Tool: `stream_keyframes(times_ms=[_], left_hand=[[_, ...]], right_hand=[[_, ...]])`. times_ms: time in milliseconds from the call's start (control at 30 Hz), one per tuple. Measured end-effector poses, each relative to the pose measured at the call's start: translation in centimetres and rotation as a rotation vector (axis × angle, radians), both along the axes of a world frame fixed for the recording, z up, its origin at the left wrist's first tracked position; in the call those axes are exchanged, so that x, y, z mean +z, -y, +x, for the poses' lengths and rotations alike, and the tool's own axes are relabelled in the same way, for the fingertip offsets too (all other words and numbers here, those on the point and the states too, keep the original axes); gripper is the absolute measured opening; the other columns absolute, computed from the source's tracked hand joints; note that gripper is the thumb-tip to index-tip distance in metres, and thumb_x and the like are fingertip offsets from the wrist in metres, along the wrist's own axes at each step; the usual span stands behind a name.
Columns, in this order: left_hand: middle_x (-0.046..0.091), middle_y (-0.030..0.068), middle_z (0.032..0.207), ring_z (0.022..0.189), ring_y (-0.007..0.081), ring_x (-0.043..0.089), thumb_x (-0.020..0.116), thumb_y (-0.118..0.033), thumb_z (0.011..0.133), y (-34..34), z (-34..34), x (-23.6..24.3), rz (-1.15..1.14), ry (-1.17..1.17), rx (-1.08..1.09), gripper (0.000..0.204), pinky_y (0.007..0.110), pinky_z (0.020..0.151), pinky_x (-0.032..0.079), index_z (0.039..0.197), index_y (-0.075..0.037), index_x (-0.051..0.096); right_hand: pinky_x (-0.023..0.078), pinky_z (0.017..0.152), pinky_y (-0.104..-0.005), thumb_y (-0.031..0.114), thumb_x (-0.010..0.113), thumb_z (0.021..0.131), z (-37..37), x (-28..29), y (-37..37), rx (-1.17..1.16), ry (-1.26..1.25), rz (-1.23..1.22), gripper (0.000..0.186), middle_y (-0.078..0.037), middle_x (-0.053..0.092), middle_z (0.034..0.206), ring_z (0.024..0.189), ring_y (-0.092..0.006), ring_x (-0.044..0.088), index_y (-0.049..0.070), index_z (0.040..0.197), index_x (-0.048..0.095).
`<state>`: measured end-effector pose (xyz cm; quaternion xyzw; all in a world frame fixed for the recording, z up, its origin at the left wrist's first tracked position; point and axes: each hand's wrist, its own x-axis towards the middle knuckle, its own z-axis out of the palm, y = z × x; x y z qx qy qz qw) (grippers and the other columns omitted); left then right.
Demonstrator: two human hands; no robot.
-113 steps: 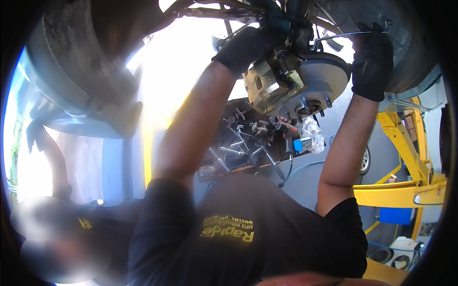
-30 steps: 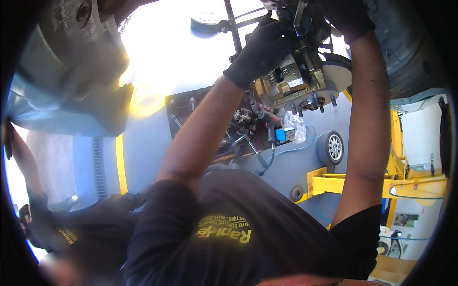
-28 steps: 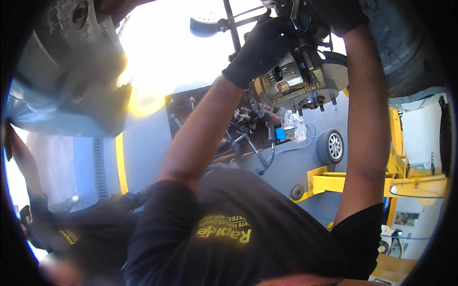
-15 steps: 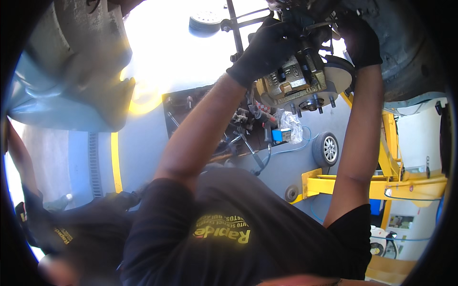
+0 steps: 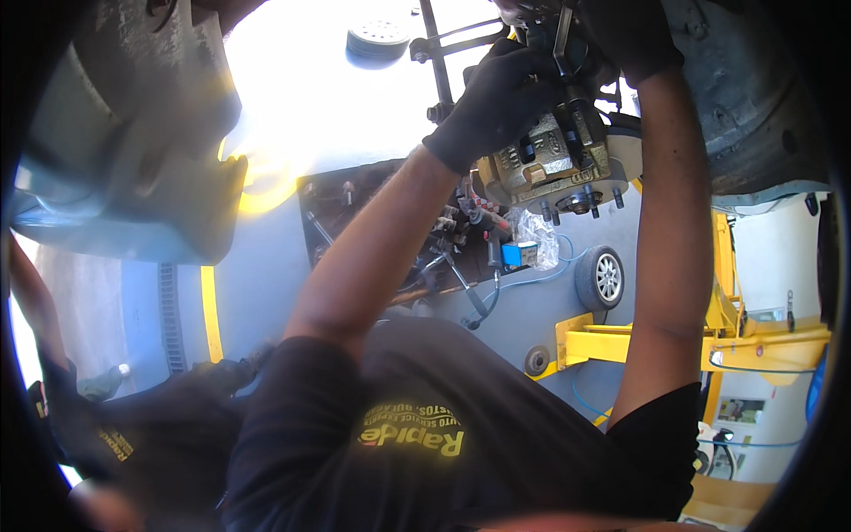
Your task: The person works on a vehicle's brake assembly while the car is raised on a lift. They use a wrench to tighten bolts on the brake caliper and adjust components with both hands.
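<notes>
The caliper (image 5: pixel 542 161) straddles the left edge of the disc (image 5: pixel 624 152); the wrench (image 5: pixel 562 43) stands above, its lower end near the caliper's upper edge. Left hand (image 5: pixel 501 93): fingers bent beside the caliper's upper left corner, grasp indeterminable. Right hand (image 5: pixel 634 40): near the wrench, fingers hidden, hold indeterminable. The step appears to be turning the wrench; the next stroke would call for firm seating. Writing: raised characters on the caliper; yellow print on the shirt (image 5: pixel 514 434).
</notes>
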<state>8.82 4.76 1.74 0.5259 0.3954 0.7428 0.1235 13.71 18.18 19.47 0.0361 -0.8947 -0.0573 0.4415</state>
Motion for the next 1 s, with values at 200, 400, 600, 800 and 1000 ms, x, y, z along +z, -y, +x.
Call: stream_keyframes(times_ms=[200,400,600,800,1000], left_hand=[[0.065,0.0105,0.105,0.092,0.0201,0.067,0.074,-0.013,0.092,-0.7,-0.4,-0.5,-0.021,0.035,0.011,0.018,0.035,0.080,0.054,0.109,-0.005,0.073],[0.064,0.0132,0.108,0.095,0.0252,0.068,0.077,-0.016,0.090,-1.2,-0.8,-0.7,0.003,-0.045,0.073,0.020,0.038,0.085,0.055,0.108,-0.007,0.075],[0.064,0.0145,0.111,0.098,0.0279,0.068,0.078,-0.019,0.090,-1.5,-0.6,-0.8,0.034,-0.039,0.079,0.021,0.040,0.087,0.055,0.108,-0.009,0.076],[0.062,0.0145,0.113,0.101,0.0280,0.065,0.078,-0.020,0.091,-1.4,-0.9,-0.8,0.061,-0.044,0.100,0.022,0.040,0.088,0.054,0.108,-0.007,0.075],[0.060,0.0122,0.113,0.100,0.0248,0.063,0.079,-0.012,0.090,-0.4,-0.4,-0.4,0.086,0.005,0.012,0.019,0.037,0.085,0.053,0.106,-0.004,0.071]], right_hand=[[0.049,0.059,-0.0300,0.018,0.056,0.105,3.4,1.0,-0.1,0.061,0.003,-0.486,0.015,0.000,0.066,0.090,0.073,-0.0106,0.063,0.011,0.118,0.061],[0.056,0.084,-0.0356,0.009,0.066,0.096,10.0,0.0,-6.5,-0.296,0.280,0.644,0.031,-0.010,0.072,0.112,0.098,-0.0265,0.069,0.008,0.126,0.067],[0.057,0.088,-0.0375,0.005,0.075,0.084,10.7,-1.5,-8.4,-0.334,0.340,0.463,0.041,-0.011,0.073,0.119,0.104,-0.0285,0.070,0.010,0.125,0.070],[0.052,0.063,-0.0307,0.013,0.059,0.102,2.8,0.2,2.7,-0.074,0.020,-0.219,0.028,-0.001,0.064,0.088,0.069,-0.0120,0.062,0.006,0.129,0.057],[0.053,0.068,-0.0342,0.005,0.053,0.101,1.4,0.4,2.1,0.143,0.043,-0.498,0.037,-0.004,0.065,0.099,0.075,-0.0148,0.060,0.005,0.138,0.052]])
